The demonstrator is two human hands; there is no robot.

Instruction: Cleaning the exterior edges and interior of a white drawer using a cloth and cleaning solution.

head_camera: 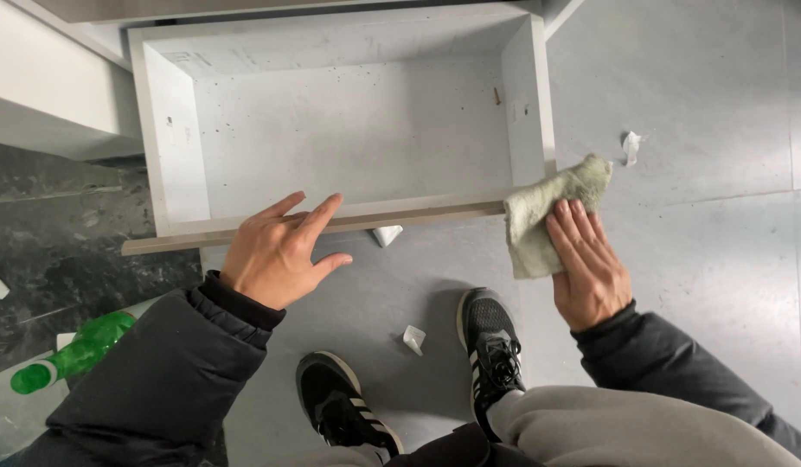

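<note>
head view: your left hand (275, 255) rests fingers spread on the pulled-out white empty drawer (349, 130) front; your right hand (588, 268), at four o'clock, presses a pale green crumpled cloth (547, 212) on its corner. specks inside look unwiped.

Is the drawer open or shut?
Open. The drawer is pulled out, so its bare inside shows, with only specks of dirt.

A smooth pale grey floor (703, 95) carries everything here, turning to dark marbled stone at 9 o'clock. Two black trainers (491, 346) stand on it at 6 o'clock. Small white paper scraps (413, 338) lie between them and at 2 o'clock. A green plastic bottle (72, 353) lies at 8 o'clock.
</note>
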